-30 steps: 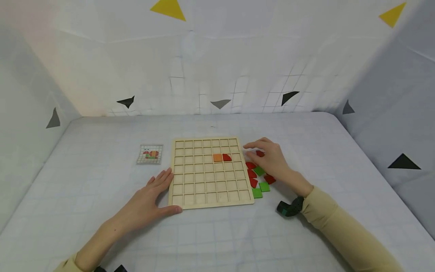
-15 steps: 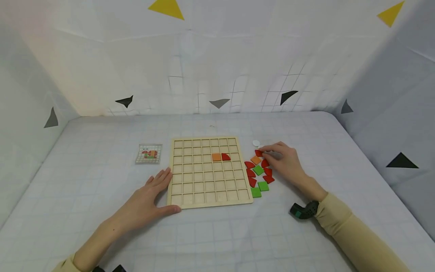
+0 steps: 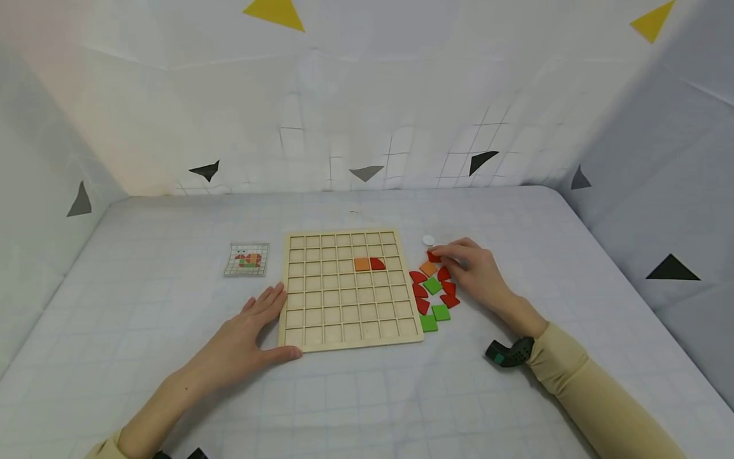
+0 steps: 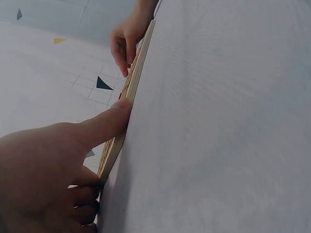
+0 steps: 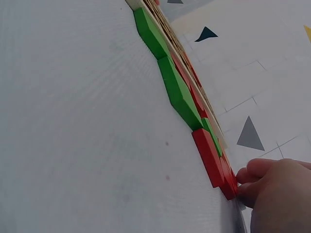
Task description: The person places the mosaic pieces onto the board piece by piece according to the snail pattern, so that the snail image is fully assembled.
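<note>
Right of centre in the head view, pinching a flat red quarter-round tile (image 3: 434,257) with the right hand (image 3: 476,271), just above an orange square tile (image 3: 428,268). Left of centre, resting the spread fingers of the left hand (image 3: 246,338) against a pale square wooden grid board (image 3: 332,298). Underneath, a white, faintly lined tabletop (image 3: 367,401); behind, white sheeting (image 3: 367,95). Near the board's lower right corner, green square tiles (image 3: 441,312); below it, broad room to move.
</note>
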The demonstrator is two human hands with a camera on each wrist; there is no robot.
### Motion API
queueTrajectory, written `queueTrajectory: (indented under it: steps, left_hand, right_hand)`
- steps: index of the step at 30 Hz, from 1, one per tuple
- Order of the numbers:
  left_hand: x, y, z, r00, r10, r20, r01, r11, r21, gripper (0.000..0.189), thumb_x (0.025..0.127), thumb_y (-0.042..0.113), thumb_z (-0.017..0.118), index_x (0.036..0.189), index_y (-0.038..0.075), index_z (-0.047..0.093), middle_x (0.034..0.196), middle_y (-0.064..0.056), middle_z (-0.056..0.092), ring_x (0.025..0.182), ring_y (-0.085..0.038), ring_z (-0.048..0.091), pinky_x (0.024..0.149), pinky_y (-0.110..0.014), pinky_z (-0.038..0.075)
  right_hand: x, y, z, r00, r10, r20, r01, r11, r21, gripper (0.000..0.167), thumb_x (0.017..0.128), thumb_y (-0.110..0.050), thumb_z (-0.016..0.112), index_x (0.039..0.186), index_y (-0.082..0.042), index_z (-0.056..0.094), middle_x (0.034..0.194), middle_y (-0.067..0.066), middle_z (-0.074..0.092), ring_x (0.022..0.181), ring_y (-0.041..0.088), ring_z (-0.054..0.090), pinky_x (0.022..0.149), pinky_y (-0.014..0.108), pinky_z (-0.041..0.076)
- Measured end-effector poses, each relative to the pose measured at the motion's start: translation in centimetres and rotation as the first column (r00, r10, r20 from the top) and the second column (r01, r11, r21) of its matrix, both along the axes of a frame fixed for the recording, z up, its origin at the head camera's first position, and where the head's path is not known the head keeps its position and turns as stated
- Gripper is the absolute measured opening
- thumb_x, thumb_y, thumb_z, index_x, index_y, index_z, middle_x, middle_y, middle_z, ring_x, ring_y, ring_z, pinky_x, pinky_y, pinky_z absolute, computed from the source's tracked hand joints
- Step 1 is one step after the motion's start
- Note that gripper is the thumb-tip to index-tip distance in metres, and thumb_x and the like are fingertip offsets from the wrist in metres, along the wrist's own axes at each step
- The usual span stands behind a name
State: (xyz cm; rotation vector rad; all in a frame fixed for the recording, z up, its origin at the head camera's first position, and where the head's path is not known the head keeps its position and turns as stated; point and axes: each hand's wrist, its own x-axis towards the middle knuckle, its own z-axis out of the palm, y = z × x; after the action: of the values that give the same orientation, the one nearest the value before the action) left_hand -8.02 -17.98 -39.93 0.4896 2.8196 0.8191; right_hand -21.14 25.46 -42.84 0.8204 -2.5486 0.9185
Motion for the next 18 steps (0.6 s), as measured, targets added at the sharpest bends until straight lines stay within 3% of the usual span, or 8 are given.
queueTrajectory:
  steps: [18]
  left_hand:
    - [-0.05, 0.02, -0.10, 1.000, -0.002, -0.004, 0.002, 1.000, -0.003, 0.109, 0.079, 0.069, 0.069, 0.158, 0.008, 0.027, 0.167, -0.003, 0.018, 0.154, -0.029, 0.018, 0.125, -0.055, 0.017]
  right_hand:
    - [-0.09, -0.08, -0.01, 1.000, 0.004, 0.024, -0.005, 1.000, 0.016, 0.037, 0.088, 0.004, 0.072, 0.121, -0.012, 0.073, 0.109, 0.002, 0.074, 0.095, 0.015, 0.057, 0.077, 0.015, 0.049]
